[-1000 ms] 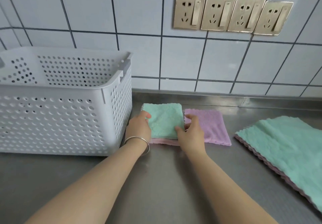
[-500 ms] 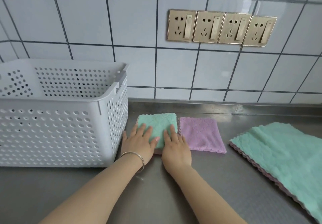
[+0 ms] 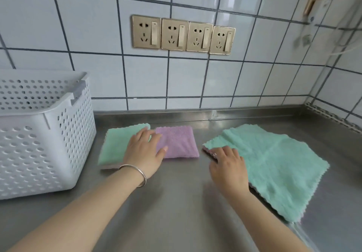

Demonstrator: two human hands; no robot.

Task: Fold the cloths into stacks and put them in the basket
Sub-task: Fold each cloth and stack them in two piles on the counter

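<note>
Both hands are now apart: the left hand [image 3: 144, 151] is lying flat, fingers straight, across the folded green cloth [image 3: 115, 145] and folded purple cloth [image 3: 178, 144] near the counter's [image 3: 176, 212] back edge, while the right hand [image 3: 227, 165] has left that stack and is pinching the near corner of the unfolded green cloth [image 3: 274, 163] toward the counter's right side. Beside the folded green cloth, the basket [image 3: 45, 134] is standing at the left edge.

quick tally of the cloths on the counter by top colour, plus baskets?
Green-topped cloths: 2, one folded beside the basket, one spread flat at right
Purple cloths: 1, folded
Baskets: 1
Total: 4
A purple edge shows under the flat green one; whether that is its backing or another cloth, I cannot tell.
</note>
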